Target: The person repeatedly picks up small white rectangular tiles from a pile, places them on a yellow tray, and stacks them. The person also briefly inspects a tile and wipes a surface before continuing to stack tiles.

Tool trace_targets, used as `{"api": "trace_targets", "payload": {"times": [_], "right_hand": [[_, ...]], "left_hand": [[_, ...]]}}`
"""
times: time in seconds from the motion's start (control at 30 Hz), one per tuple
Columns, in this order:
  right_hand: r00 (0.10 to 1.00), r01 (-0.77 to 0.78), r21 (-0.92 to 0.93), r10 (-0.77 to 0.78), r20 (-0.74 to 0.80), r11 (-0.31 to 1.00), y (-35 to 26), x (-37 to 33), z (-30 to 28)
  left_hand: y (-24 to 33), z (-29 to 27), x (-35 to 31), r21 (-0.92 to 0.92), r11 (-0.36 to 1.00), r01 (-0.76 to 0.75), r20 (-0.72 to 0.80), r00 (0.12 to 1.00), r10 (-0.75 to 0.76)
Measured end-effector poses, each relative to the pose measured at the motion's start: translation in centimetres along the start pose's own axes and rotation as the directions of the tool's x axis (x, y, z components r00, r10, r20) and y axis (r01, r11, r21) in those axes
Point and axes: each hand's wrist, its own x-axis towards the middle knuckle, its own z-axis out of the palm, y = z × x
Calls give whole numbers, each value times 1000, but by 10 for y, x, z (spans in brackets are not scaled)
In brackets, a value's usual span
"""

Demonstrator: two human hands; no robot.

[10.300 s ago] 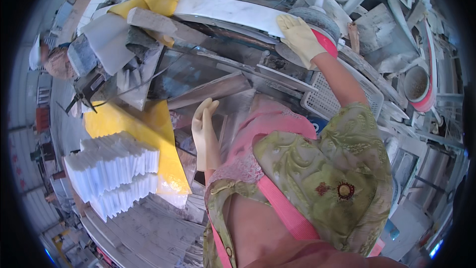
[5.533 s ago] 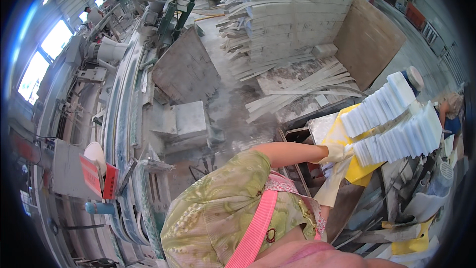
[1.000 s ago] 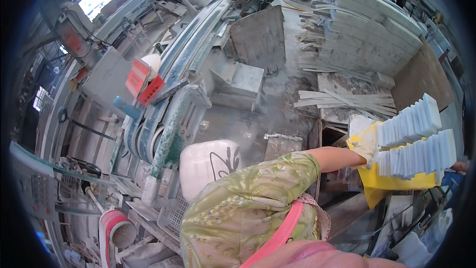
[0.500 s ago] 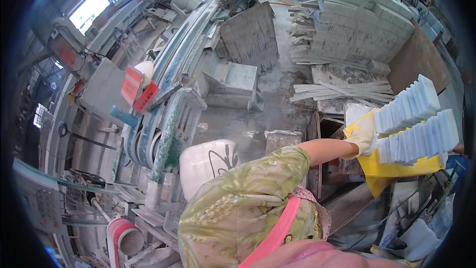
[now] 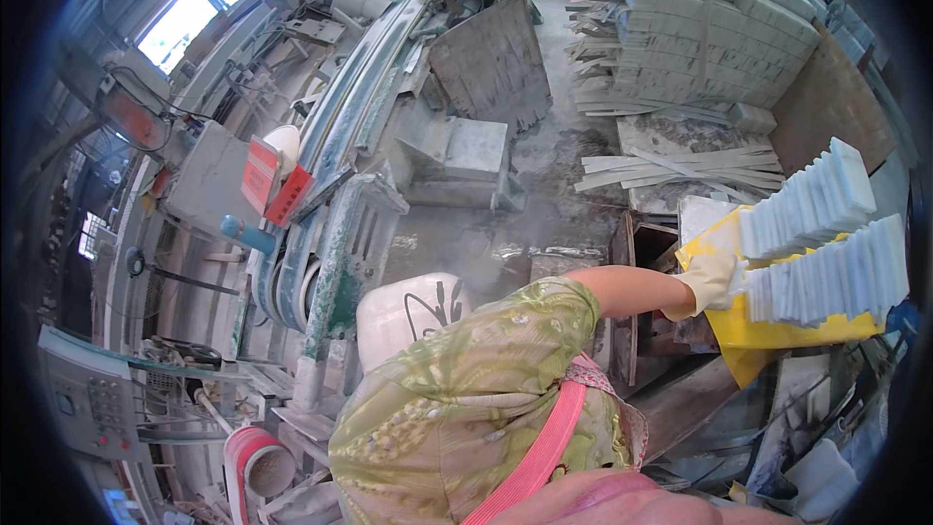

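Where the gloved left hand [image 5: 708, 282] meets the left end of two rows of thin white pieces [image 5: 821, 282], I cannot tell whether its curled fingers are clamped on a piece or only resting against one. The rows are at the right of the view, side by side, their pieces packed closely and seeming to stand on edge over a bright yellow sheet [image 5: 797, 334]. The right hand is out of my sight, so I cannot say how it is placed.

My main worry from here is tipping: I see little propping the row ends, and a sideways nudge from the knuckles could topple several pieces. If the sheet were tugged, both rows might shift with it. A dropped piece could chip, or slip into the dark boxlike opening [image 5: 656, 236] near the wrist.

Farther out, I see a green sleeve [image 5: 466, 360] across the lower middle, a pale rounded container [image 5: 389, 321] beside it, loose strips [image 5: 680, 170] beyond the sheet, and a tall stack of pale slabs [image 5: 719, 39] behind those.
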Motion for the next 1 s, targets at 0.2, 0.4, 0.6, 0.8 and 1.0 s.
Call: {"api": "trace_targets", "payload": {"times": [0.2, 0.4, 0.6, 0.8, 1.0], "right_hand": [[1000, -1, -54, 1, 4, 999, 7, 1, 8], [1000, -16, -138, 17, 3, 990, 22, -4, 19], [999, -28, -235, 34, 20, 972, 41, -12, 41], [998, 36, -248, -21, 66, 968, 56, -21, 55], [989, 137, 69, -133, -60, 988, 49, -21, 30]], "left_hand": [[0, 2, 0, 4, 1000, -11, -80, 997, 11], [-8, 7, 9, 7, 998, -64, 14, 998, 64], [-12, 14, 16, -5, 999, -38, -11, 999, 38], [-8, 13, 14, 9, 1000, -20, -51, 999, 20], [-9, 11, 14, 15, 999, -43, -31, 999, 44]]}}
